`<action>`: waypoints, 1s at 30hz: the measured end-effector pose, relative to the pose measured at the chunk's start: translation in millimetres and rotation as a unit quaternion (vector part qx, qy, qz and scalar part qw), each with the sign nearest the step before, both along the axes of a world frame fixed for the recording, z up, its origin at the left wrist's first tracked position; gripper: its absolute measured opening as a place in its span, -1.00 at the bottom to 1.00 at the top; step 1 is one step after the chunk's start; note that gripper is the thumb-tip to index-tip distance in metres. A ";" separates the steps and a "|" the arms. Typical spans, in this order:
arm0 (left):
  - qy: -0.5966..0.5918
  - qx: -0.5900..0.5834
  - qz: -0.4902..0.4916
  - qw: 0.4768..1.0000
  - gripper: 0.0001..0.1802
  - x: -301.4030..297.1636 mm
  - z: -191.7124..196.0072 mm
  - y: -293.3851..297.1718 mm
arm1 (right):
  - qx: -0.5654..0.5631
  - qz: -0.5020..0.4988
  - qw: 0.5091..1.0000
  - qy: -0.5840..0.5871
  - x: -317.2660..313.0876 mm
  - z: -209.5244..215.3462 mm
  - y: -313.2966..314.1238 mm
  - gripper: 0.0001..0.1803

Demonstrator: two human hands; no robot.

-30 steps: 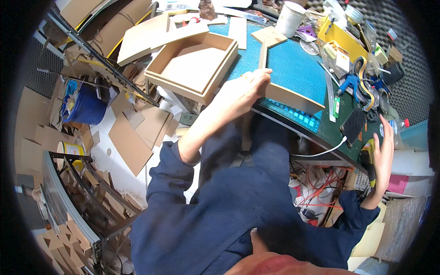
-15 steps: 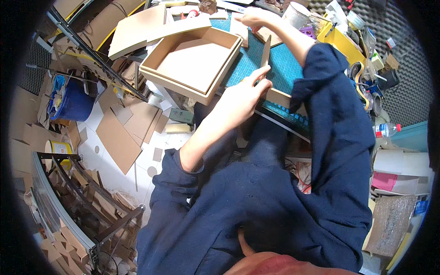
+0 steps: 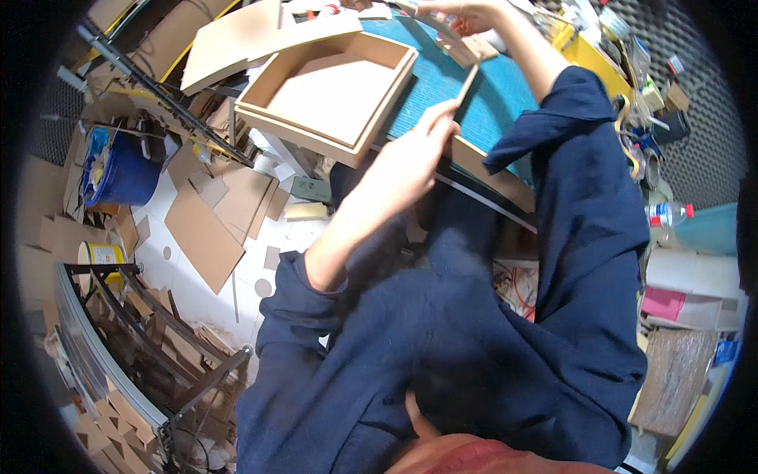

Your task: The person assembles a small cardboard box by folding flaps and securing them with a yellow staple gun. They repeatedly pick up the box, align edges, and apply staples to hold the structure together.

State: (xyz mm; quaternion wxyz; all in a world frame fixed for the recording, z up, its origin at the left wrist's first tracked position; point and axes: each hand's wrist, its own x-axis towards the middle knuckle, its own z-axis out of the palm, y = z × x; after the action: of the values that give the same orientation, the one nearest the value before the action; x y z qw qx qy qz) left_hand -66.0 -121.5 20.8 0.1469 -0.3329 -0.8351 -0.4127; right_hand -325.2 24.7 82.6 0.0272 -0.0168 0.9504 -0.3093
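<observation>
My left hand (image 3: 418, 148) is closed around the lower end of a thin fiberboard strip (image 3: 468, 88), which points up and away over the green cutting mat (image 3: 422, 59). At the far side of the mat, my right hand (image 3: 474, 17) grips a thin flat board piece (image 3: 429, 19), partly cut off by the upper edge of the picture. Below that hand lie small wooden pieces (image 3: 472, 52). Left of both hands stands an open shallow fiberboard box (image 3: 371, 130). Another board strip (image 3: 493, 174) lies along the mat's near edge, partly under my right sleeve.
Pale boards (image 3: 229, 47) lie behind the box. A yellow container (image 3: 588, 59) and assorted clutter crowd the right side, with a plastic bottle (image 3: 669, 214) nearer me. On the floor at left are cardboard sheets (image 3: 204, 241), a blue bin (image 3: 126, 174) and a metal rack (image 3: 118, 355).
My right hand has picked up a flat board piece that lay on the mat. My left hand has shifted slightly left, and its strip now shows more edge-on.
</observation>
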 end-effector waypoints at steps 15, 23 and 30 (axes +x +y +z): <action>-0.030 0.043 -0.007 0.999 -0.70 -33.3 -22.3 -1.6 | -0.141 -0.060 0.985 0.074 342.7 -1.4 203.0 -0.37; 0.122 -0.048 -0.058 0.990 -0.64 -2.5 14.4 36.1 | -0.119 -0.071 0.984 0.114 348.1 -32.4 160.5 -0.79; 0.105 -0.088 -0.187 0.973 -0.53 3.3 9.9 67.6 | -0.031 -0.057 0.972 0.226 320.3 -54.4 151.3 -0.79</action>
State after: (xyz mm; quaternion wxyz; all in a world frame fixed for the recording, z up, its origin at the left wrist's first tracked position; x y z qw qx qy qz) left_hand -62.7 -53.9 30.7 0.1242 -0.5365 -0.7706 -0.3208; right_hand -4.8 176.0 28.3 -0.2068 -0.0325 0.9213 -0.3277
